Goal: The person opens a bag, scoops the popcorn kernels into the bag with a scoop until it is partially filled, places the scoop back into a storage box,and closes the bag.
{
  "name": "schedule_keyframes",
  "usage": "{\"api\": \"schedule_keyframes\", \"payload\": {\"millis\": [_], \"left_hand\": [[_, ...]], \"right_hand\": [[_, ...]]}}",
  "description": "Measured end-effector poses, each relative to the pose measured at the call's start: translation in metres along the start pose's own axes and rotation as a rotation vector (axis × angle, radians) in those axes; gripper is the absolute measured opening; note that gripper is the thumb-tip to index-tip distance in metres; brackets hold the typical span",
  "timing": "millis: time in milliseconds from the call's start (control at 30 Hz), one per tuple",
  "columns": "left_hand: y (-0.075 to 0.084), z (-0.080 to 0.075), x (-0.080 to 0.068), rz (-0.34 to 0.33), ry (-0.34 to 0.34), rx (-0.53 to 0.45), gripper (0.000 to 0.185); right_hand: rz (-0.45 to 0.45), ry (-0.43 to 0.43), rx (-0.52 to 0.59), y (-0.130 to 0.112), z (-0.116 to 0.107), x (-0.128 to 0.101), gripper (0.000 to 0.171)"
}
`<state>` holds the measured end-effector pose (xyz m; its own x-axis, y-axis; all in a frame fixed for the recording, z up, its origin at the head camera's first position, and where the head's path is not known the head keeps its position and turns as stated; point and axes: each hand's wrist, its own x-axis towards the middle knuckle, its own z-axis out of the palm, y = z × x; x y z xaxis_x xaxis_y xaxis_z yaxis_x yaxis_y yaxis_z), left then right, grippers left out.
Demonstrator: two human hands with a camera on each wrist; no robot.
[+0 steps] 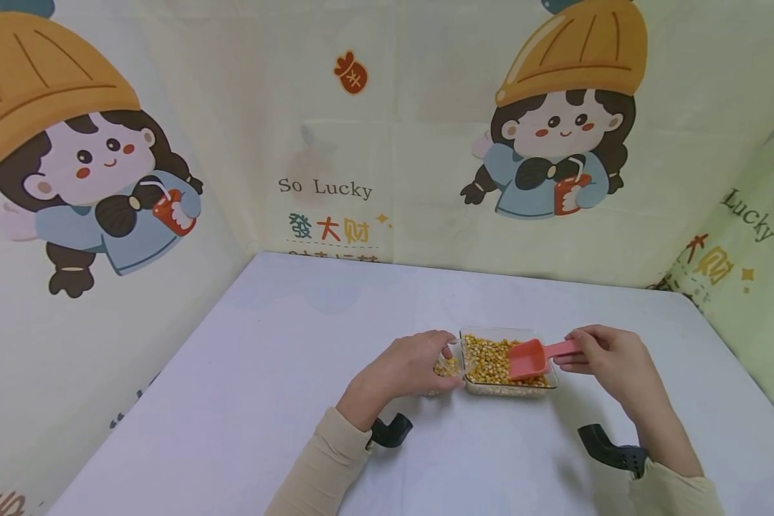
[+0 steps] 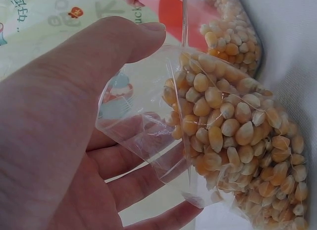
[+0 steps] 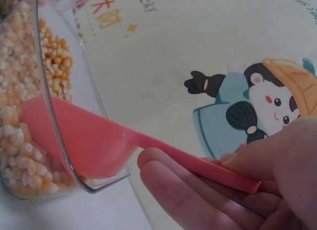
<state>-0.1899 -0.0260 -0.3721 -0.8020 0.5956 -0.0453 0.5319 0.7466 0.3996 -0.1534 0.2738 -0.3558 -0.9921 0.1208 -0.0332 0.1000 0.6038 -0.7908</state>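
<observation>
A clear rectangular container (image 1: 509, 390) full of yellow corn kernels (image 1: 486, 357) stands on the table. My right hand (image 1: 613, 358) pinches the handle of a pink scoop (image 3: 188, 160) between thumb and fingers. The scoop's bowl sits inside the container, its front edge down in the kernels. Just left of the container, my left hand (image 1: 419, 362) holds a clear plastic bag (image 2: 143, 126) by its upper part, thumb on one side and fingers spread along the other. More corn kernels (image 2: 237, 136) fill the bag's lower part, which rests on the table.
A white-covered table (image 1: 284, 344) stretches out around the container. Printed cloth (image 1: 426, 143) with cartoon figures hangs behind it and at both sides. A black curved wrist mount (image 1: 392, 430) juts from the left wrist, and another (image 1: 609, 448) from the right.
</observation>
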Motion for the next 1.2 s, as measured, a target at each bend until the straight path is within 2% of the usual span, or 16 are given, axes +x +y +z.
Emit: {"api": "schedule_keyframes", "payload": {"millis": [233, 667, 1200], "left_hand": [[-0.002, 0.001, 0.000, 0.005, 0.004, -0.003, 0.063], [-0.002, 0.002, 0.001, 0.000, 0.000, -0.003, 0.064], [-0.002, 0.002, 0.001, 0.002, -0.001, 0.006, 0.065]], "right_hand": [[-0.004, -0.013, 0.030, 0.003, 0.003, 0.003, 0.045], [0.041, -0.120, 0.132, 0.009, 0.012, 0.009, 0.048], [0.022, -0.178, 0.224, 0.017, 0.016, 0.013, 0.048]]}}
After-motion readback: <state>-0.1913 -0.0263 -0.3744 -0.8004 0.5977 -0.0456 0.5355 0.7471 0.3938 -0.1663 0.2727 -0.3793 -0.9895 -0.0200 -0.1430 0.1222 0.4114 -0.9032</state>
